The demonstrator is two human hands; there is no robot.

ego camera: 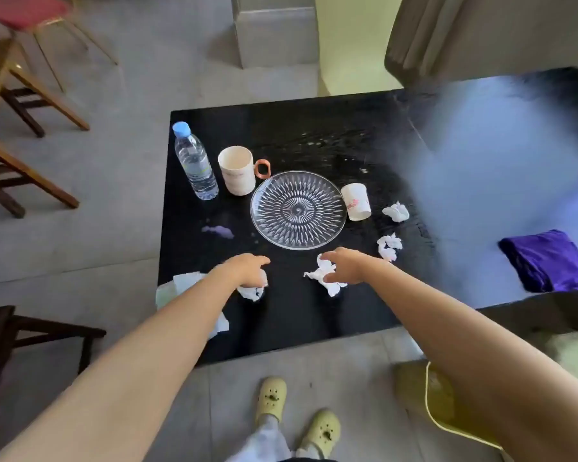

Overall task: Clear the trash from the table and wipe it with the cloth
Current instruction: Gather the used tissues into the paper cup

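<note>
On the black table (297,321), my left hand (246,270) curls over a crumpled white tissue (251,292) near the front edge. To its right, my right hand (346,266) closes its fingers on another crumpled tissue (327,278). Two more tissue balls lie to the right, one (388,245) close by and one (396,211) further back. A flat white napkin (177,286) lies under my left forearm at the table's left edge. The folded purple cloth (548,260) rests at the far right.
A clear glass plate (297,210) sits mid-table, with a water bottle (194,160), a white mug (237,170) and a tipped paper cup (356,201) around it. A small purple scrap (218,231) lies left of the plate. Wooden chairs (20,105) stand left; a yellow bin (447,405) stands lower right.
</note>
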